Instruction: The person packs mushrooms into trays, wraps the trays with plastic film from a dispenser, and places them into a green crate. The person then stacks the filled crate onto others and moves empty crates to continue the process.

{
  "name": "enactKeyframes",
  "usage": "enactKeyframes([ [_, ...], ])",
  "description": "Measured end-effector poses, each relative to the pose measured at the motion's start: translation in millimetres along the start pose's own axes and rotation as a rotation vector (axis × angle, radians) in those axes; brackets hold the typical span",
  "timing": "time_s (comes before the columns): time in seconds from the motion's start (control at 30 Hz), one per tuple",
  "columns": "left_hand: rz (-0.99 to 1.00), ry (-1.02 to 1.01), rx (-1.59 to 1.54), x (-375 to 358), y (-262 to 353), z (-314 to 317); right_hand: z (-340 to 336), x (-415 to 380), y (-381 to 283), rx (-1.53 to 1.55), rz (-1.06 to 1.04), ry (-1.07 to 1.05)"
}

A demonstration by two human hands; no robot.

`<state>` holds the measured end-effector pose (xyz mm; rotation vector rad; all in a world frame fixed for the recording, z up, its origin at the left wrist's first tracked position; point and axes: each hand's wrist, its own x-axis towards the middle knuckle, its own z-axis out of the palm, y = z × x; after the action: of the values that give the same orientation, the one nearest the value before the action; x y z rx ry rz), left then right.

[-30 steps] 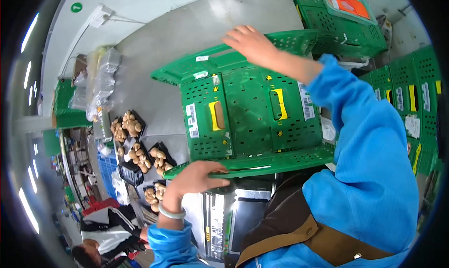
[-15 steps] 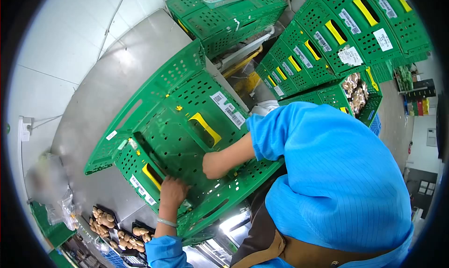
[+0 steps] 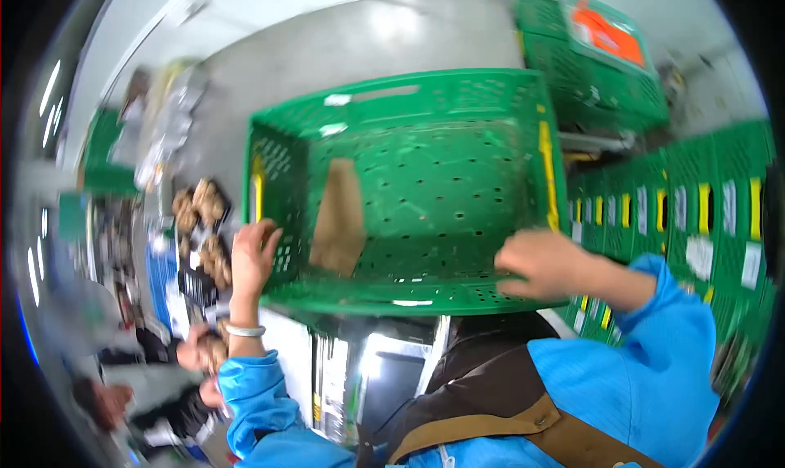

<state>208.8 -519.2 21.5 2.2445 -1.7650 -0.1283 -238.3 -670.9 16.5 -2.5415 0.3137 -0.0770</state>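
Note:
A green plastic crate (image 3: 441, 296) with perforated walls stands upright on the metal table before me. Inside it, toward the left, lies a flat brown piece (image 3: 339, 219) that looks like paper or card. My left hand (image 3: 255, 255) is at the crate's near left corner, thumb and fingers apart, with nothing seen between them. At the near right corner my right hand (image 3: 544, 264) has its fingers curled in, somewhat blurred; whether they grip anything is hidden. Yellow handles show on the left end wall and the right end wall.
Black trays of knobbly brown produce (image 3: 204, 206) stand to the left. Stacked green crates (image 3: 679, 198) line the right side. Behind right, a clear tub with something orange (image 3: 609, 35) sits on more crates. Other people's hands (image 3: 196, 349) show at lower left.
My view has turned. Both hands have come up from inside the crate to its near corners. The end walls, partly folded before, now stand up, and the brown piece has come into view.

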Motion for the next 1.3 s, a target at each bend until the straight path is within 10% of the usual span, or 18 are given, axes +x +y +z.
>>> enactKeyframes([
  [0.2, -0.339, 0.189, -0.113, -120.2, 59.7, -28.0, 58.6, 6.7, -34.3, -0.057, -0.073, -0.327],
  [0.43, -0.839, 0.679, -0.348, -325.8, 69.2, -31.4, 67.4, 26.7, -61.4, -0.072, -0.244, -0.178],
  [0.53, -0.993, 0.779, -0.348, -401.4, 77.7, -24.7, 61.8, 29.9, -81.5, -0.254, -0.034, -0.355],
  [0.77, -1.08, 0.96, -0.101, -522.1, 48.3, -18.4, 81.5, 72.3, -187.3, -0.048, -0.333, 0.116],
  [0.93, -0.806, 0.966, -0.369, -478.5, 25.7, -24.6, 156.2, 189.4, -251.2, 0.096, -0.582, 0.169],
  [1.3, -0.74, 0.726, -0.211, -322.3, -6.9, 45.6, 265.0, 344.6, -237.4, 0.485, -0.237, -0.005],
])
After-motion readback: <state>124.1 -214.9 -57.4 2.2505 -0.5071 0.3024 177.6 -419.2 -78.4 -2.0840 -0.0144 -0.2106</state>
